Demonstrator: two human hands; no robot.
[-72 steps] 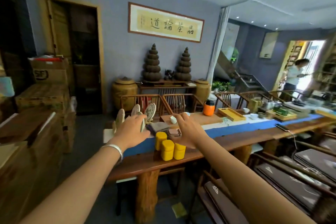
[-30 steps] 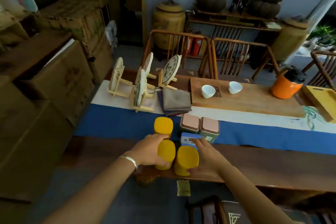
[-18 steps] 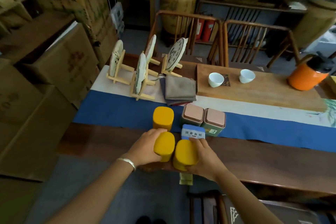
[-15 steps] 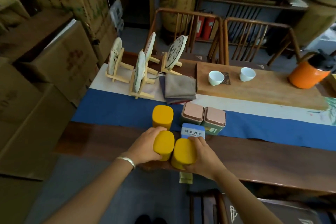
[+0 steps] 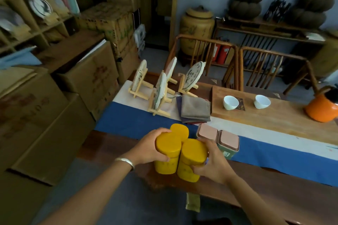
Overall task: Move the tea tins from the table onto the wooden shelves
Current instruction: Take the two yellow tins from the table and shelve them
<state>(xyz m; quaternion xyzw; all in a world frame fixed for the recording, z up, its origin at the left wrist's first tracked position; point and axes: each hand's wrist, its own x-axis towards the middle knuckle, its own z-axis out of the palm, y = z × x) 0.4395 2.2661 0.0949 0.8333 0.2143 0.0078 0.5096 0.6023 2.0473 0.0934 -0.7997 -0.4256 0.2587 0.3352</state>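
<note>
My left hand (image 5: 149,149) grips a yellow tea tin (image 5: 167,152) from its left side. My right hand (image 5: 213,165) grips a second yellow tea tin (image 5: 191,160) from its right side. Both tins are upright, side by side, lifted a little above the near edge of the wooden table (image 5: 265,184). A third yellow tin (image 5: 180,130) stands behind them on the blue runner (image 5: 131,122). Two green tins with pink lids (image 5: 218,139) stand to the right. Wooden shelves (image 5: 27,16) rise at the far left.
Stacked cardboard boxes (image 5: 87,75) fill the floor between the table and the shelves. On the table are tea cakes on small wooden stands (image 5: 161,93), a folded grey cloth (image 5: 194,108), two white cups (image 5: 230,102) and an orange kettle (image 5: 321,108). Wooden chairs (image 5: 206,55) stand behind.
Both hands have lifted their yellow tins off the table edge and drawn them nearer. The view has swung left, bringing the wooden shelves into sight.
</note>
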